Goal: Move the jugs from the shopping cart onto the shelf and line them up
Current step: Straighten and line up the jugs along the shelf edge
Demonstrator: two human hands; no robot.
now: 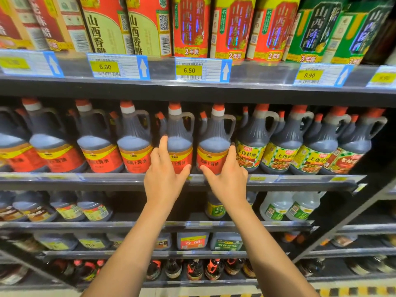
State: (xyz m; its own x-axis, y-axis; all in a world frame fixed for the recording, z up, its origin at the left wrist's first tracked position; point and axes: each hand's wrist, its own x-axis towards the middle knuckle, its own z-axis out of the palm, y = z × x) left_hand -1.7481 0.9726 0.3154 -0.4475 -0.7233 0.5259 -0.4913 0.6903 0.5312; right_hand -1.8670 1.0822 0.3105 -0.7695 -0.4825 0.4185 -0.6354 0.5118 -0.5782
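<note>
A row of dark soy-sauce jugs with red labels and orange-white caps stands on the middle shelf point(107, 182). My left hand point(165, 174) grips one red-label jug point(181, 142), fingers on its left side and thumb across the label's bottom. My right hand point(227, 179) grips the jug to its right point(214, 146), thumb at the label's lower left and fingers round the right side. Both jugs stand upright near the shelf's front edge. The shopping cart is out of view.
Green-label jugs point(250, 146) continue the row right of my right hand, close against it. More red-label jugs point(132, 144) stand to the left. Tall vinegar bottles point(190, 26) fill the shelf above; price tags point(202, 70) line its edge. Lower shelves hold further bottles.
</note>
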